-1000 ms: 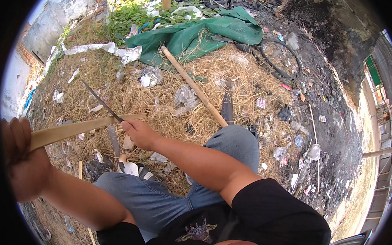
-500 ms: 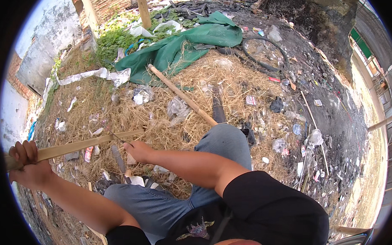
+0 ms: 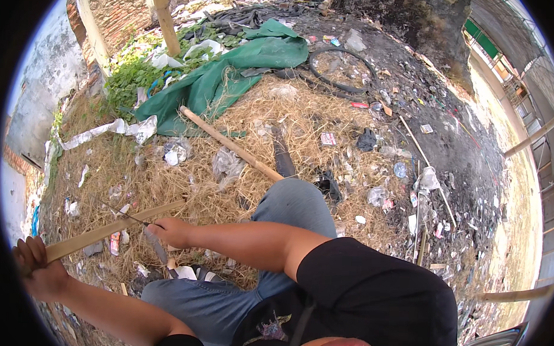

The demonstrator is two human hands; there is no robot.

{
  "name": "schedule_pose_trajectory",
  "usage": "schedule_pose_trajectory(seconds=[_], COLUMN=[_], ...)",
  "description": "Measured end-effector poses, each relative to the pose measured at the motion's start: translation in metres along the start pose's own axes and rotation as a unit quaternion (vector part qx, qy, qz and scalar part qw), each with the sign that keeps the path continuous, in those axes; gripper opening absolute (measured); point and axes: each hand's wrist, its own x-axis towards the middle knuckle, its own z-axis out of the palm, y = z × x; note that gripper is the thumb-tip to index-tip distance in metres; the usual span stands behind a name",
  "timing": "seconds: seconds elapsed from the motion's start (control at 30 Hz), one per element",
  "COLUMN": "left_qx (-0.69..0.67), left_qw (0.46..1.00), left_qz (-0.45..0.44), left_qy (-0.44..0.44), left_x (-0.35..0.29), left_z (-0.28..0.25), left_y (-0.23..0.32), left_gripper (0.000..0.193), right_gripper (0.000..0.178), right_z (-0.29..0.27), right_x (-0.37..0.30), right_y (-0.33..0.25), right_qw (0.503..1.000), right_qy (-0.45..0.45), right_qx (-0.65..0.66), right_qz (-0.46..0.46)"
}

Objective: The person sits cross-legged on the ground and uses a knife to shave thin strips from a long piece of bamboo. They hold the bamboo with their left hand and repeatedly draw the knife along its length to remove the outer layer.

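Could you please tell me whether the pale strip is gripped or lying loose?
Gripped: the left hand is closed around the pale strip, near one end.

Stained wall [image 3: 47, 67], brickwork [image 3: 123, 9], strawy ground [image 3: 279, 109] — blackened soil [image 3: 481, 186], bright daylight

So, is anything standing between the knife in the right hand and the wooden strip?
Nothing visible does: the thin-bladed knife in the right hand already crosses the wooden strip, which the left hand grips toward its left end. The grey-bladed tool shows below the strip, not between them.
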Motion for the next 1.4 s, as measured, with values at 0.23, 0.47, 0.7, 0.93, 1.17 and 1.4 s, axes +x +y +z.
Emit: schedule_pose_trajectory(seconds=[0.23,0.47,0.7,0.93,1.17,1.4], left_qx=[0.016,0.072,0.159,0.100,0.155,0.111], left_qw=[0.999,0.990,0.964,0.986,0.961,0.979], left_qz=[-0.006,-0.002,0.054,0.037,0.041,0.034], left_qy=[0.040,0.119,0.208,0.129,0.227,0.166], left_x=[-0.006,-0.010,-0.020,-0.012,-0.013,-0.014], left_z=[0.010,0.053,0.111,0.059,0.105,0.083], left_y=[0.002,-0.001,-0.017,-0.006,-0.009,-0.011], left_gripper=[0.021,0.018,0.016,0.056,0.060,0.051], right_gripper=[0.049,0.049,0.053,0.054,0.053,0.051], right_z=[0.000,-0.007,0.000,0.008,0.011,-0.005], right_x=[-0.001,-0.002,0.003,-0.010,-0.001,-0.009], right_y=[-0.020,-0.017,0.031,-0.004,-0.001,-0.008], right_qw=[0.999,0.999,1.000,1.000,1.000,1.000], right_qy=[-0.036,-0.038,0.016,-0.001,-0.006,-0.010], right_qx=[-0.014,-0.004,-0.017,0.001,0.014,0.019], right_qz=[0.024,0.003,0.008,-0.008,0.000,-0.010])
